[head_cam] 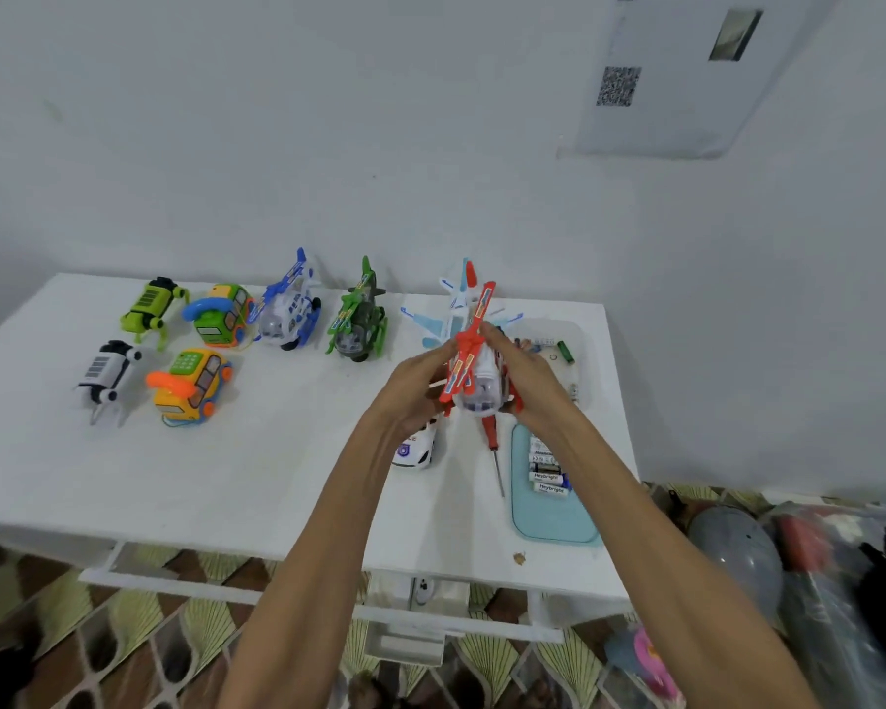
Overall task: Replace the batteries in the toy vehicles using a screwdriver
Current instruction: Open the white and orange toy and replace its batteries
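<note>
A red and white toy helicopter [474, 371] hangs above the white table [257, 483], held between both hands. My left hand [415, 386] grips its left side and my right hand [525, 376] grips its right side. Just below it a red-handled screwdriver [493, 447] lies on the table, tip toward me. Several batteries [547, 473] lie on a light blue tray [558, 519] to its right. A white police car [414, 447] sits partly hidden under my left wrist. A white and blue toy plane [453, 309] stands behind the helicopter.
At the back stand a blue helicopter [290, 309] and a green helicopter [359, 319]. Two phone cars [190, 383] and two robot dogs [106, 373] fill the left. A clear container [558, 350] with small items sits at the right rear. Bags lie on the floor at right.
</note>
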The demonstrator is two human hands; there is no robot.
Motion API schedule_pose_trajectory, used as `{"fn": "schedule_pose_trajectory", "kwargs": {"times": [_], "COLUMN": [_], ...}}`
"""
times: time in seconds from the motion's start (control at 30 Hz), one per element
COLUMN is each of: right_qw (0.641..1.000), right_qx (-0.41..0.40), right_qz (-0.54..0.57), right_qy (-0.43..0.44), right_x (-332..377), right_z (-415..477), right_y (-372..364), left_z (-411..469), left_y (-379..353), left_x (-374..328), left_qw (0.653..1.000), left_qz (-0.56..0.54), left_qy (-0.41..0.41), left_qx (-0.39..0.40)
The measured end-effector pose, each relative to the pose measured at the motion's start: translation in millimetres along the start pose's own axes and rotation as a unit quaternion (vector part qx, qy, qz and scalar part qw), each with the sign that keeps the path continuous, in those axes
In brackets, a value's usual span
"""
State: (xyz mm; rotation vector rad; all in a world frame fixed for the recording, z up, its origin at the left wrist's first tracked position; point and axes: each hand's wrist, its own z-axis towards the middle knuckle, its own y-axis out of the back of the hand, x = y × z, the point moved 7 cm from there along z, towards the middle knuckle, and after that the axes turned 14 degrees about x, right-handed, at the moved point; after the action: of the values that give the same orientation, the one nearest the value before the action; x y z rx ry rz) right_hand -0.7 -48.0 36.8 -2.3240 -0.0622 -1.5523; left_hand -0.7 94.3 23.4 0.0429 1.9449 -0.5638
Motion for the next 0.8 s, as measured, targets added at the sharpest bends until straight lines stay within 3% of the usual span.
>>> {"fn": "schedule_pose_trajectory", "kwargs": {"times": [0.1,0.3,0.5,0.8], "right_qw": [0.999,0.994,0.993,0.982], "right_qx": [0.005,0.041,-0.001,-0.044], "right_qz": [-0.033,-0.096,-0.104,-0.123], "right_qy": [0.002,0.016,-0.055,-0.137], "right_x": [6,6,-60,-131], "right_z": [7,36,82,119], "right_y": [-29,-125,-213,-222], "left_z": [-20,-60,-86,-82], "left_y": [17,116,227,282], "left_x": [-14,-48,-23,10], "left_qw": [0.998,0.996,0.998,0.994], "left_qz": [-0.056,-0.018,0.021,0.072], "left_qy": [-0.031,-0.077,-0.003,0.046], "left_qx": [-0.010,-0.049,-0.056,-0.064]}}
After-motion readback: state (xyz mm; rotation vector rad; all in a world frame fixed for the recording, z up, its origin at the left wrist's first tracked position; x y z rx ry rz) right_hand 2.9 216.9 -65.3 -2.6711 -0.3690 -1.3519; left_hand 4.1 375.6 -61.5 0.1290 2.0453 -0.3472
